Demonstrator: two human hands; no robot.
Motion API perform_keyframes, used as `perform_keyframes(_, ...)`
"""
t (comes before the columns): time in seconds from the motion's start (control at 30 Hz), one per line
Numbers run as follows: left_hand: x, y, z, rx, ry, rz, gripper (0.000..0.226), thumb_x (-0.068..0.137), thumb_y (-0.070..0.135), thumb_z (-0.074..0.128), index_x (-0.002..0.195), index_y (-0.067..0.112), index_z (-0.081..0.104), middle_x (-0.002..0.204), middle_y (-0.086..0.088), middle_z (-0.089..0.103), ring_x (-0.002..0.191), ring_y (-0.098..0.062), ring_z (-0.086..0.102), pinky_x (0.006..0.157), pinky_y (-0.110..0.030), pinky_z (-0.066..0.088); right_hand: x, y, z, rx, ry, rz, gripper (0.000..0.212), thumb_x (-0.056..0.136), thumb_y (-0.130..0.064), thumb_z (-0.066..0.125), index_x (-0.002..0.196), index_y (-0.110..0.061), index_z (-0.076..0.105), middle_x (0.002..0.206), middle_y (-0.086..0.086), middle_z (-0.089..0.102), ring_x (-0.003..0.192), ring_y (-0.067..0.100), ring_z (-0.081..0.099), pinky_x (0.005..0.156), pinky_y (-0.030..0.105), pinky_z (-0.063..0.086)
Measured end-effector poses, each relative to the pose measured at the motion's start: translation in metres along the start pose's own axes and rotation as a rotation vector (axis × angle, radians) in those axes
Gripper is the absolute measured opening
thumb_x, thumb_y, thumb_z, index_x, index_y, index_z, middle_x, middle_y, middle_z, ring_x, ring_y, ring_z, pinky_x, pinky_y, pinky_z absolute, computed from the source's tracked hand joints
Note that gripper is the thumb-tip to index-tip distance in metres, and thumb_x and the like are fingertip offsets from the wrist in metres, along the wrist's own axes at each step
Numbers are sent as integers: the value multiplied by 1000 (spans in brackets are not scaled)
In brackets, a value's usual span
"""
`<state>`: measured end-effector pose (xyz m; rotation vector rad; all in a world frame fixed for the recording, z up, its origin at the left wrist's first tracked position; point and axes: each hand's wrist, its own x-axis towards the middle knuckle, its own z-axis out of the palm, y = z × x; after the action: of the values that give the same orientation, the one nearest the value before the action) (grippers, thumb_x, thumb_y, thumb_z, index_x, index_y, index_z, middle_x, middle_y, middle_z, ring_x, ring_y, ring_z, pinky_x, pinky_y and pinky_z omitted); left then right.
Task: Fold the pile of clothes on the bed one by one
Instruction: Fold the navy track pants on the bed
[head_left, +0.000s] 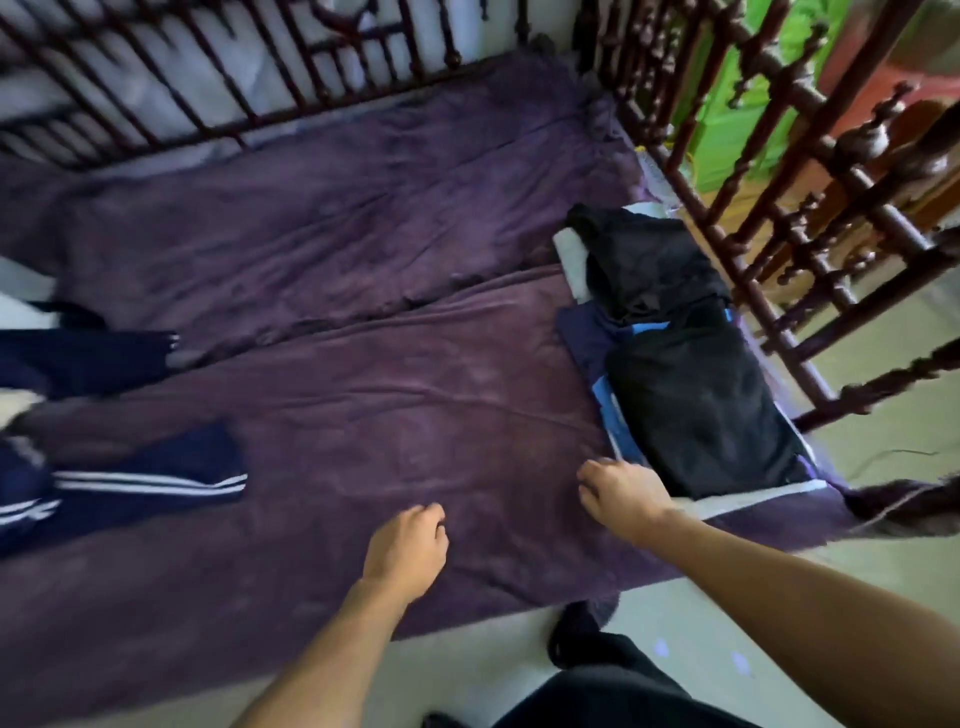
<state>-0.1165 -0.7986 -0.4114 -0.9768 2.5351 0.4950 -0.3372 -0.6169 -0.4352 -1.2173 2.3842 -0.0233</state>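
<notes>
Reaching left for the navy striped trousers (156, 480), which lay unfolded at the bed's far side, seemed the step; spreading them flat mid-bed first would help. Both grips hung loosely curled and empty: left hand (410, 543) over the purple bedcover (363, 249), right hand (621, 493) just beside the folded stack (701, 405).

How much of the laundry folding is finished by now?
Done: a folded stack, black garment on top, sits at the right of the purple sheet. In hand: nothing; left hand and right hand are empty above it. Left to do: navy striped track pants lie unfolded on the left.
</notes>
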Motion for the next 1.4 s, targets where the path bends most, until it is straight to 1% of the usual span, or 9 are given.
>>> perform_keyframes(0.23, -148, -167, 6, -39, 69, -200, 22, 94, 32, 42, 105, 20, 58, 110, -2, 66, 106, -25, 61, 80, -34, 47, -27, -195, 31, -40, -90, -192, 23, 94, -38, 46, 106, -24, 60, 112, 3, 67, 102, 31, 63, 79, 35, 48)
perform_keyframes(0.33, -200, -234, 5, -77, 117, -296, 23, 94, 30, 43, 103, 18, 59, 106, -4, 68, 104, -25, 62, 80, -34, 45, -33, -277, 38, -53, -126, -278, 26, 95, -38, 46, 113, -26, 59, 114, 4, 67, 104, 30, 62, 81, 35, 48)
perform_keyframes(0.43, -241, -291, 0, -144, 201, -373, 22, 93, 29, 44, 102, 20, 61, 103, -3, 69, 102, -24, 63, 79, -33, 45, -34, -349, 40, -52, -147, -340, 28, 95, -37, 46, 116, -25, 59, 114, 5, 67, 104, 30, 62, 81, 35, 50)
perform_keyframes(0.6, -283, -367, -14, -189, 269, -449, 21, 93, 33, 44, 103, 24, 59, 104, -1, 68, 103, -23, 62, 80, -30, 45, -18, -445, 38, -60, -121, -430, 23, 96, -38, 46, 110, -27, 61, 114, 3, 67, 104, 29, 62, 80, 33, 47)
perform_keyframes(0.87, -283, -519, -58, -248, 320, -520, 25, 93, 33, 45, 110, 24, 62, 108, 0, 68, 103, -20, 61, 82, -29, 45, 65, -589, 47, -8, -146, -408, 14, 93, -36, 49, 95, -25, 58, 108, 1, 66, 98, 27, 62, 76, 31, 46)
perform_keyframes(1.0, -273, -604, -84, -268, 273, -570, 28, 94, 33, 42, 113, 25, 61, 113, 2, 67, 105, -19, 60, 83, -27, 44, 111, -673, 57, 33, -222, -384, 23, 92, -38, 52, 107, -24, 63, 110, 1, 67, 101, 24, 62, 80, 31, 47)
perform_keyframes(1.13, -270, -682, -111, -268, 267, -641, 33, 96, 34, 40, 123, 29, 57, 121, 4, 63, 112, -17, 58, 90, -27, 42, 140, -757, 65, 98, -313, -375, 27, 90, -42, 58, 108, -24, 65, 109, 2, 69, 102, 22, 64, 83, 29, 49)
perform_keyframes(1.27, -258, -745, -123, -236, 263, -594, 30, 96, 34, 40, 120, 29, 57, 117, 7, 65, 108, -13, 59, 90, -27, 43, 161, -828, 70, 145, -337, -314, 28, 86, -40, 61, 109, -26, 67, 113, 1, 69, 105, 22, 63, 82, 27, 48)
perform_keyframes(1.4, -210, -814, -143, -201, 231, -469, 26, 95, 31, 41, 114, 26, 58, 109, 6, 65, 101, -15, 61, 81, -27, 44, 196, -874, 90, 243, -325, -166, 28, 84, -38, 64, 109, -25, 69, 113, -1, 68, 106, 21, 62, 78, 25, 44)
